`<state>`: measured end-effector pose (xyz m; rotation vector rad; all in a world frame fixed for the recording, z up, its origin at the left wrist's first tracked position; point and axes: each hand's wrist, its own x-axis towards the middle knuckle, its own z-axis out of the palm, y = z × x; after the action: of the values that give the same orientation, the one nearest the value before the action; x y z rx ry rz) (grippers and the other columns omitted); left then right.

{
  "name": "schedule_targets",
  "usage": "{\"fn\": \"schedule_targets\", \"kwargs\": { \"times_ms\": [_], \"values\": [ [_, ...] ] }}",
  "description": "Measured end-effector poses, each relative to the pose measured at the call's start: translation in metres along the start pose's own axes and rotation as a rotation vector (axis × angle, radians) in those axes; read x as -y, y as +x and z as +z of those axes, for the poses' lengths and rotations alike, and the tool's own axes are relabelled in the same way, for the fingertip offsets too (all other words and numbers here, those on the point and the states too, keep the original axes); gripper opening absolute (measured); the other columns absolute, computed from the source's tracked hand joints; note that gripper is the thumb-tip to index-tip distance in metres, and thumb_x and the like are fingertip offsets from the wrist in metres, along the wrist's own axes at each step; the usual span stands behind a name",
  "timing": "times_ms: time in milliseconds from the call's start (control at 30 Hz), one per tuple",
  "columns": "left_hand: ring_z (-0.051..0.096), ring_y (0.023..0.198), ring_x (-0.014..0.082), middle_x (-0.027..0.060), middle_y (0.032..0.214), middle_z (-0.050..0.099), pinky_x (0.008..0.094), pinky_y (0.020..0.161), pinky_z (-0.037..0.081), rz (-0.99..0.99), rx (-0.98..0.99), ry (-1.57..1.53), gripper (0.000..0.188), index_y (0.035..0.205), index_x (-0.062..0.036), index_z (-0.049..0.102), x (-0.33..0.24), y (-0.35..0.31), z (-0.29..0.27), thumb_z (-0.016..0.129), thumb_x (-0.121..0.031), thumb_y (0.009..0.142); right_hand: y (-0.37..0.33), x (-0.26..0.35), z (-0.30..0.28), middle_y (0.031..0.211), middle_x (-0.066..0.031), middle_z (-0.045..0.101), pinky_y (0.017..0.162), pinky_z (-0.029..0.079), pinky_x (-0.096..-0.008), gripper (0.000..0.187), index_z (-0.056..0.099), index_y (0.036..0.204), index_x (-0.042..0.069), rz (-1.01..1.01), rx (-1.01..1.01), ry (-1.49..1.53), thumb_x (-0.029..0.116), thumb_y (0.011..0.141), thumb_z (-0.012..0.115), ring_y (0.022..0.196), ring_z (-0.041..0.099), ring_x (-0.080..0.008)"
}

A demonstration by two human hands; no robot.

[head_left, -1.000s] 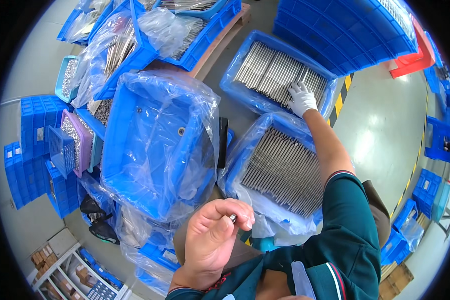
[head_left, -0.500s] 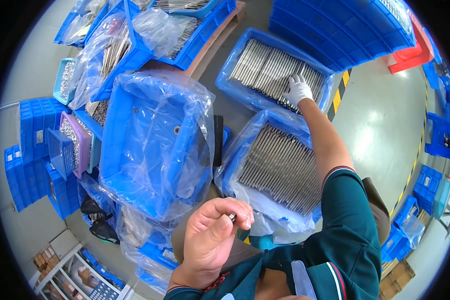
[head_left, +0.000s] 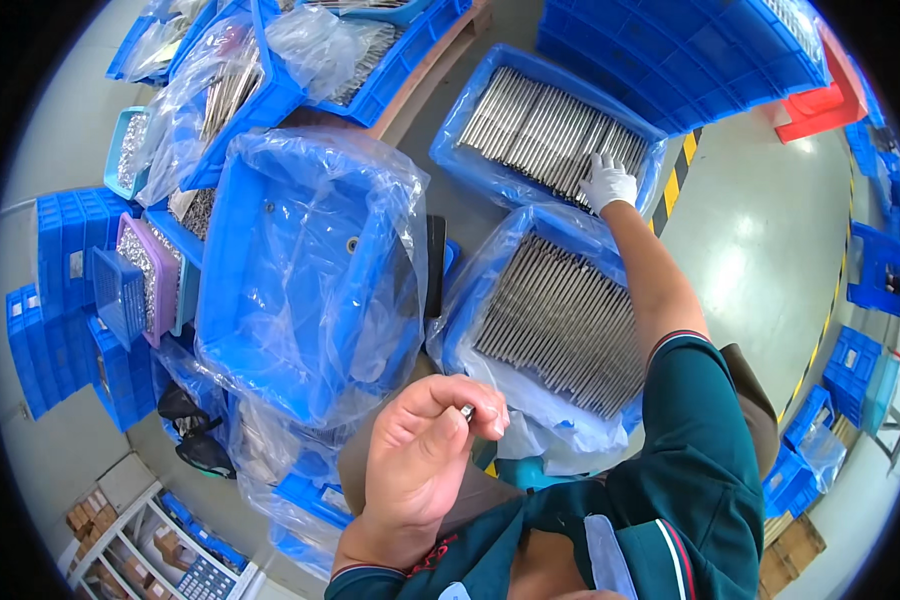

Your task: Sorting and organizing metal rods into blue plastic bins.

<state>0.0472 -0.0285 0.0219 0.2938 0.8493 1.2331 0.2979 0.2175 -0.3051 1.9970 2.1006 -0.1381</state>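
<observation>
The bare left hand (head_left: 420,455) is hovering before the torso, its thumb and index finger pinching a small metal piece (head_left: 467,411), its full length not being discernible; the white-gloved right hand (head_left: 608,185) is reaching forward, its fingers extending over metal rods (head_left: 535,130) that are lying side by side in the far blue crate (head_left: 485,178); whether these fingers are gripping a rod, one cannot tell; a nearer blue crate (head_left: 585,240) is holding another layer of rods (head_left: 560,325) beneath the right forearm; to the left, a large plastic-lined crate (head_left: 260,270) is standing beside both; black-and-yellow floor tape (head_left: 674,190) is running just past the gloved hand.
</observation>
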Motion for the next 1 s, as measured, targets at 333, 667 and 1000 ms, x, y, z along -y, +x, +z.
{"fn": "schedule_targets", "kwargs": {
  "times_ms": [333, 667, 1000],
  "values": [
    [0.046, 0.078, 0.0192, 0.01, 0.082, 0.051, 0.0305, 0.067, 0.038, 0.074, -0.01, 0.037, 0.028, 0.094, 0.0008, 0.053, -0.003, -0.003, 0.002, 0.058, -0.026, 0.088, -0.025, -0.044, -0.052, 0.105, -0.0172, 0.062, 0.082, 0.048, -0.0444, 0.036, 0.06, 0.101, 0.008, -0.034, -0.016, 0.131, 0.036, 0.083, 0.046, 0.096, 0.059, -0.0365],
    [0.057, 0.075, 0.0144, 0.0055, 0.082, 0.062, 0.026, 0.067, 0.044, 0.124, 0.061, -0.055, 0.022, 0.093, -0.0019, 0.062, 0.001, -0.003, -0.006, 0.063, -0.022, 0.085, -0.154, -0.091, -0.093, 0.079, -0.0127, 0.066, 0.064, 0.05, -0.0333, 0.034, 0.062, 0.09, 0.003, 0.128, 0.154, 0.747, 0.034, 0.081, 0.053, 0.065, 0.064, -0.025],
    [0.057, 0.073, 0.0147, 0.0057, 0.081, 0.063, 0.0259, 0.065, 0.044, 0.155, 0.021, -0.046, 0.019, 0.09, -0.0028, 0.064, 0.006, -0.015, -0.01, 0.064, -0.021, 0.084, -0.295, -0.019, 0.014, 0.088, -0.0241, 0.065, 0.077, 0.051, -0.036, 0.053, 0.066, 0.089, -0.006, 0.537, 0.317, 0.548, 0.043, 0.068, 0.066, 0.086, 0.065, -0.034]
  ]
}}
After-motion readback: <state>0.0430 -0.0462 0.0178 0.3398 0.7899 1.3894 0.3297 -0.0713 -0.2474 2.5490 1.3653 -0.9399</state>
